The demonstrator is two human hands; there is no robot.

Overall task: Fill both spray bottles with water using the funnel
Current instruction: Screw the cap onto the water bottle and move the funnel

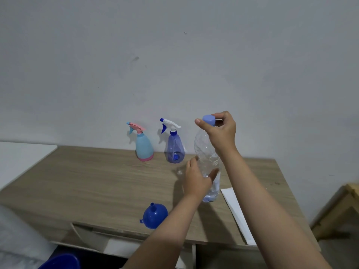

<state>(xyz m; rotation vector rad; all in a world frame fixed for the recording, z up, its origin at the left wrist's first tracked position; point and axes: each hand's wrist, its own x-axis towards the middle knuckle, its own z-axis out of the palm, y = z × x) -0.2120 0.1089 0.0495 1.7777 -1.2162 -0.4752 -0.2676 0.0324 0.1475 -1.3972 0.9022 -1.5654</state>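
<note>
Against a plain grey wall stands a wooden desk (97,181), and on it a tall clear water bottle (206,152) stands upright near the right side. The right hand (221,131) pinches its pale blue cap (208,119) between curled fingers and thumb. The left hand (196,177) holds the bottle's middle, fingers wrapped loosely around it. At the back, by the wall, a light blue and pink spray bottle (143,146) stands just beside a clear blue spray bottle (174,148), both capped with their trigger heads. A blue funnel (154,217) lies mouth down, spout up, near the front edge. White paper (235,210) lies just right of the bottle.
</note>
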